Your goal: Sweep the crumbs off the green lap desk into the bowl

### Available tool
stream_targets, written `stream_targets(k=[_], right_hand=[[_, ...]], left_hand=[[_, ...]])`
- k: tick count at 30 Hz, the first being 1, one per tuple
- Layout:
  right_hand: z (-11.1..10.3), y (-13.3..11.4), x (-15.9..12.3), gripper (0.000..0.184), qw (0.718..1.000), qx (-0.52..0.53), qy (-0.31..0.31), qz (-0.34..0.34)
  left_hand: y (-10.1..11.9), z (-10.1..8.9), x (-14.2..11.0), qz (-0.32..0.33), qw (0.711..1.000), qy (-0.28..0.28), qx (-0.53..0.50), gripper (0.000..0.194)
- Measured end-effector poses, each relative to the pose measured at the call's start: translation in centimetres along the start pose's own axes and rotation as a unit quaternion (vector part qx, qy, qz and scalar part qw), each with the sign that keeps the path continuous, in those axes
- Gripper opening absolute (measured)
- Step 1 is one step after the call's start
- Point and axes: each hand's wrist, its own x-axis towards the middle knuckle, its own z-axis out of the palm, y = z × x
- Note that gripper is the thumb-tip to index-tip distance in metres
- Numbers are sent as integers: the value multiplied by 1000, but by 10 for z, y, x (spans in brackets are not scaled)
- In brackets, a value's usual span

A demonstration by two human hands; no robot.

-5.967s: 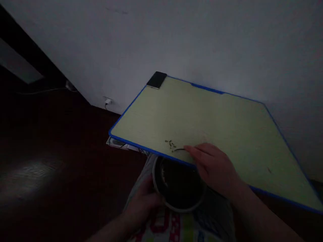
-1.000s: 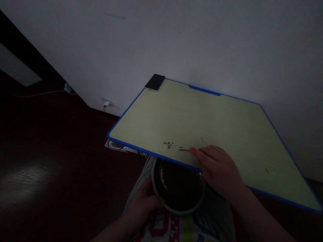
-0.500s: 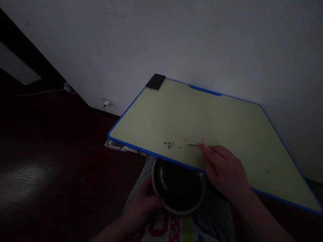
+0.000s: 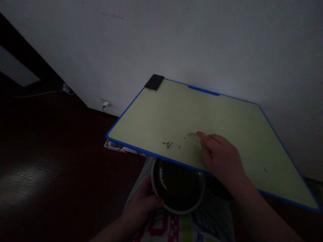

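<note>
My left hand grips the near left rim of a round bowl with a pale edge and dark inside. The bowl rests on my lap, partly under the table's front edge, and its contents are too dark to make out. Over the tabletop, my right hand pinches a thin, curved utensil, its tip pointing left. Its exact kind is unclear in the dim light. Just left of that tip lies one dark speck. Several more small dark grains lie scattered nearer the table's front edge.
A pale yellow-green table with a blue edge stands against the white wall. At its far left corner lies a black phone. A plugged-in charger is low on the wall. Dark floor extends to the left.
My right hand and the curved utensil have moved farther from the front edge, across the tabletop. The left hand, bowl and grains stay put. The view has shifted slightly.
</note>
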Motion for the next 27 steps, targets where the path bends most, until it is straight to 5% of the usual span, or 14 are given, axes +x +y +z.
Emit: stream_targets(k=[17,27], right_hand=[[-13,-5,-15,43,994,66,-24,-81],[-8,-8,3,44,994,36,-16,-99]], left_hand=[[3,1,1,-24,999,28,0,70],[3,2,-1,-17,1000,13,-4,68]])
